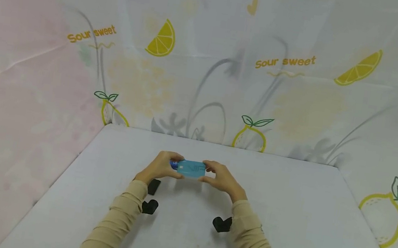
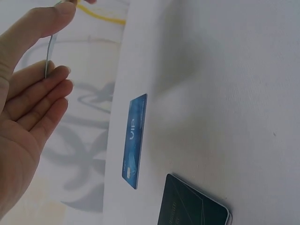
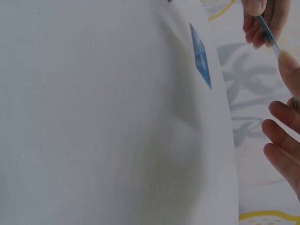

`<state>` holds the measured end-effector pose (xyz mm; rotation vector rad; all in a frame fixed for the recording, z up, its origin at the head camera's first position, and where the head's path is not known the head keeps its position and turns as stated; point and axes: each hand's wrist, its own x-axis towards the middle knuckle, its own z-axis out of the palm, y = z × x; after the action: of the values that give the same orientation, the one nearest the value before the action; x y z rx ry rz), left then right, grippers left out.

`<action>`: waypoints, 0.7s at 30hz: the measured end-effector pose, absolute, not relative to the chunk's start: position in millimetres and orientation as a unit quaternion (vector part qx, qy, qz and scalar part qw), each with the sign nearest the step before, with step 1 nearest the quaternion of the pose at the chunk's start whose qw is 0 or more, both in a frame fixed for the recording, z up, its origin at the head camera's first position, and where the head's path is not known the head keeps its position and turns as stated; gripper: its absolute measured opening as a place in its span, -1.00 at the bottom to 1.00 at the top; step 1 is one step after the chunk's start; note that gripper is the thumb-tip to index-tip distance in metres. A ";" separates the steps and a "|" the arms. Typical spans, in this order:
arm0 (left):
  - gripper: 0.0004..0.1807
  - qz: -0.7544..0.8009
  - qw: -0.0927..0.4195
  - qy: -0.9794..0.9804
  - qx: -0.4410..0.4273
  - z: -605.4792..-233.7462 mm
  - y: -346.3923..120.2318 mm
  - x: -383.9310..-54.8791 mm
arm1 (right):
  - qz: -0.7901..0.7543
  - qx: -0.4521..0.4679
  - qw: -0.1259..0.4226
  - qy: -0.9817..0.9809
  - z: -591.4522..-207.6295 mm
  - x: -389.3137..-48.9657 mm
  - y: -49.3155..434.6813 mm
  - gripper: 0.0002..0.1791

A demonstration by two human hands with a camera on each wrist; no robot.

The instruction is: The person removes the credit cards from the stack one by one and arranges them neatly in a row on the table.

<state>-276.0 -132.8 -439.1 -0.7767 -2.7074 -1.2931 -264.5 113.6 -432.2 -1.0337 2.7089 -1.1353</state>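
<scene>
White table (image 1: 182, 237), dark-blue card (image 2: 134, 140) whole only in wrist views, both hands (image 1: 158, 166) (image 1: 223, 177), fingertips (image 3: 288, 64) pinched on light-blue card (image 1: 191, 168)

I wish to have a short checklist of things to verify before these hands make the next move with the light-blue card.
1. Left hand grips one end of the light-blue card: ok.
2. Right hand grips the other end: ok.
3. Card raised off the table: ok.
4. VIP card apart from the dark flat item: ok.
5. Light-blue card's far face undamaged: cannot tell.
</scene>
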 end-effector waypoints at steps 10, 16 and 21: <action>-0.37 -0.431 0.003 -0.870 -0.239 -438.4 -121.6 -283.2 | -0.364 -0.316 0.017 0.876 -434.4 -273.5 121.2 -0.40; -0.36 -0.428 -0.001 -0.873 -0.234 -442.6 -117.7 -289.7 | -0.366 -0.297 0.028 0.881 -438.4 -278.2 123.3 -0.39; -0.37 -0.425 -0.002 -0.876 -0.228 -444.9 -113.8 -295.0 | -0.367 -0.296 0.027 0.881 -444.0 -284.3 125.0 -0.38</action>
<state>-295.0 -113.8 -444.9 -0.7185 -2.7536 -1.3379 -284.3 125.0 -444.0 -0.9156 2.7229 -1.1328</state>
